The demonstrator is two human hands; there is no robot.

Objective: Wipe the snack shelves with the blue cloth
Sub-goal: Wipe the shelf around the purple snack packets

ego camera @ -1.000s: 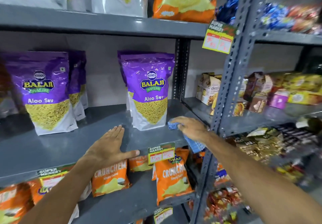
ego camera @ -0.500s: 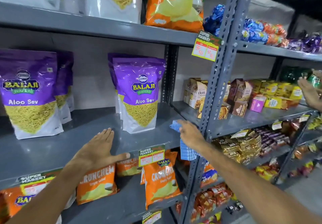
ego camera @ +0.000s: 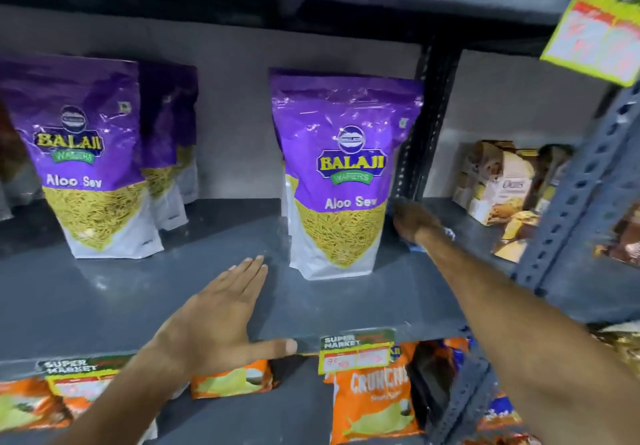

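The grey metal shelf (ego camera: 114, 302) runs across the middle of the view. My right hand (ego camera: 414, 219) reaches deep onto it, just right of a purple Aloo Sev bag (ego camera: 341, 170), and presses down on the blue cloth (ego camera: 415, 246). Only a small blue edge of the cloth shows under the wrist. My left hand (ego camera: 221, 320) lies flat and open on the shelf's front part, fingers spread, thumb over the front edge. It holds nothing.
More purple Aloo Sev bags (ego camera: 83, 153) stand at the left. Orange chip bags (ego camera: 374, 399) fill the shelf below. A perforated upright post (ego camera: 571, 222) stands at the right, with brown boxes (ego camera: 498, 181) behind it. Price tags (ego camera: 356, 351) hang on the shelf edge.
My right hand has slid with the cloth from the shelf's front edge toward the back, beside the purple bag. The camera has moved closer. The left hand has stayed flat.
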